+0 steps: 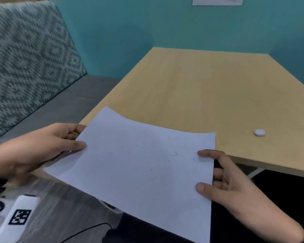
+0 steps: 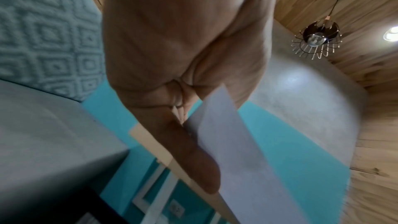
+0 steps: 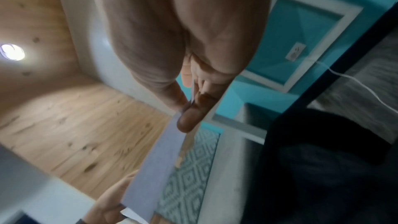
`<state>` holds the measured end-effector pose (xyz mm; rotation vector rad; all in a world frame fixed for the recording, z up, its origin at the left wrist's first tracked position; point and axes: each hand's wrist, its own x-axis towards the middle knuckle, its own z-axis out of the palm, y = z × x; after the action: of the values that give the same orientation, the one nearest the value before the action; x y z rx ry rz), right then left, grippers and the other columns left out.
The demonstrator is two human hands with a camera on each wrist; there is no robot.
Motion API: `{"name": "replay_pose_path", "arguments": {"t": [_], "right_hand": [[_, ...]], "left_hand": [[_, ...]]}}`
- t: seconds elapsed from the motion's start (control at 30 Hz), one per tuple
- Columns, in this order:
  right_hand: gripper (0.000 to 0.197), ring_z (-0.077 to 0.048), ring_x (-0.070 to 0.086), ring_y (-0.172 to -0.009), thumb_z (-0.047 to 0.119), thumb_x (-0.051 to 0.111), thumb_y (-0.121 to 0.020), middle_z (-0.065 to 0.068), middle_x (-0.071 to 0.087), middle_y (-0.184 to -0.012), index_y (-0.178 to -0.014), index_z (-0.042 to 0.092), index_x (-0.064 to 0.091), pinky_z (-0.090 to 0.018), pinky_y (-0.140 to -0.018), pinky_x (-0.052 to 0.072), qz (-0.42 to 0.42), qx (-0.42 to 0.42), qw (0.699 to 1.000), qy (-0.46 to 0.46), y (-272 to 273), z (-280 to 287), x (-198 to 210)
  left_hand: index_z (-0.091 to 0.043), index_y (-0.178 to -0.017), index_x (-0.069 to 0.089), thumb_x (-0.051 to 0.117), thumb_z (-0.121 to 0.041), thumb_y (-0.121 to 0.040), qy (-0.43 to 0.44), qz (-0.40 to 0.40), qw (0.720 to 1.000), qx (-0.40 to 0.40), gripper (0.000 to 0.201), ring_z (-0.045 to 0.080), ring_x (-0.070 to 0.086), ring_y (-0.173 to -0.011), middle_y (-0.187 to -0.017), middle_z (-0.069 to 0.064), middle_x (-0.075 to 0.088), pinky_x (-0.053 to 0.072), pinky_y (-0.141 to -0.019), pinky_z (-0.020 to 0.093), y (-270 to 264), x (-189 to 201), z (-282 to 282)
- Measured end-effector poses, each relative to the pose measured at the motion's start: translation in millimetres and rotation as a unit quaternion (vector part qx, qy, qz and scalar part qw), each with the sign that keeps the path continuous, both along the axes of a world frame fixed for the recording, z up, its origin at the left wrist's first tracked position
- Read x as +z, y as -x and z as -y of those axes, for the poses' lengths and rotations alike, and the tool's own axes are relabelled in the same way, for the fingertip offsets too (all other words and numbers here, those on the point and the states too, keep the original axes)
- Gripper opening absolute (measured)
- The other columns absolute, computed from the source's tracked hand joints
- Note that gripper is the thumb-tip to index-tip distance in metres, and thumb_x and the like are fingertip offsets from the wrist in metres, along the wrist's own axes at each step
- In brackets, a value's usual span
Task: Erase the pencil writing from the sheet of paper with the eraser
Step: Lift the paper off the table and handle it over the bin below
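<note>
A white sheet of paper (image 1: 144, 165) is held up in the air over the near corner of the table, slightly bowed, with only a few faint pencil specks on it. My left hand (image 1: 42, 146) pinches its left edge, thumb on top. My right hand (image 1: 232, 186) pinches the right edge, thumb and forefinger on top. The wrist views show the sheet (image 2: 232, 151) under the left thumb and the sheet (image 3: 159, 164) edge-on between the right-hand fingers. A small white eraser (image 1: 259, 132) lies alone on the table, to the right of the sheet.
The light wooden table (image 1: 200, 88) stands against a teal wall. A grey bench with a patterned backrest (image 1: 25, 67) runs along the left. A white device with a black marker (image 1: 16, 218) and a black cable lie at the lower left.
</note>
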<state>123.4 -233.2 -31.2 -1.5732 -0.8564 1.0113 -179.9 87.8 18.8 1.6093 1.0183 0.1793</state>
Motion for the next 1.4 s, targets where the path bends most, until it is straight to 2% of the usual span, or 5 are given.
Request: {"name": "replay_pose_path", "arguments": {"t": [0.23, 0.5, 0.7, 1.2, 1.4], "right_hand": [[0.051, -0.04, 0.076, -0.105, -0.004, 0.071, -0.096, -0.013, 0.077, -0.12, -0.117, 0.042, 0.06, -0.05, -0.095, 0.061, -0.051, 0.153, 0.986, 0.052, 33.2, -38.8, -41.5], [0.07, -0.044, 0.076, -0.098, -0.006, 0.073, -0.093, -0.019, 0.079, -0.11, -0.129, 0.041, 0.036, -0.064, -0.096, 0.058, -0.045, 0.042, 0.993, 0.101, 40.2, -87.3, -92.0], [0.072, -0.034, 0.078, -0.107, 0.004, 0.08, -0.089, -0.013, 0.08, -0.117, -0.146, 0.028, 0.044, -0.056, -0.102, 0.057, -0.099, -0.051, 0.985, 0.13, 24.2, -112.9, -106.3], [0.02, -0.022, 0.078, -0.104, 0.014, 0.065, -0.103, 0.005, 0.082, -0.111, -0.117, 0.026, 0.074, -0.05, -0.103, 0.058, 0.054, 0.044, 0.962, 0.265, -8.4, -175.5, -125.9], [0.026, -0.008, 0.073, -0.095, 0.011, 0.057, -0.105, 0.008, 0.075, -0.114, -0.121, 0.026, 0.07, -0.011, -0.065, 0.056, 0.116, 0.09, 0.953, 0.264, 3.3, -202.4, -135.8]], "left_hand": [[-0.012, -0.1, 0.079, 0.094, -0.023, -0.077, 0.037, -0.051, 0.997, 0.044, 0.029, 0.039, 0.078, -0.082, -0.109, 0.027, 0.077, 0.062, -0.056, 0.043, 105.1, -42.0, 9.4], [0.002, -0.124, 0.064, 0.059, 0.002, -0.103, 0.073, 0.03, 0.987, 0.142, 0.022, 0.026, 0.08, -0.082, -0.117, 0.021, 0.077, 0.06, -0.056, 0.024, 99.1, -119.4, 9.8], [0.004, -0.132, 0.057, 0.058, 0.002, -0.105, 0.103, 0.048, 0.984, 0.141, 0.027, 0.041, 0.072, -0.117, -0.123, 0.018, 0.076, 0.051, -0.107, 0.061, 69.3, -201.1, -24.0], [-0.014, -0.136, 0.059, 0.068, -0.022, -0.103, 0.12, -0.026, 0.984, 0.13, 0.036, 0.035, 0.075, -0.104, -0.121, 0.013, 0.075, 0.061, -0.093, 0.053, 5.5, -320.1, -38.9], [-0.011, -0.159, 0.042, 0.054, -0.034, -0.108, -0.023, -0.19, 0.98, 0.063, 0.058, 0.031, 0.055, -0.138, -0.153, 0.015, 0.054, 0.041, -0.116, 0.04, -9.1, -359.2, -27.1]]}}
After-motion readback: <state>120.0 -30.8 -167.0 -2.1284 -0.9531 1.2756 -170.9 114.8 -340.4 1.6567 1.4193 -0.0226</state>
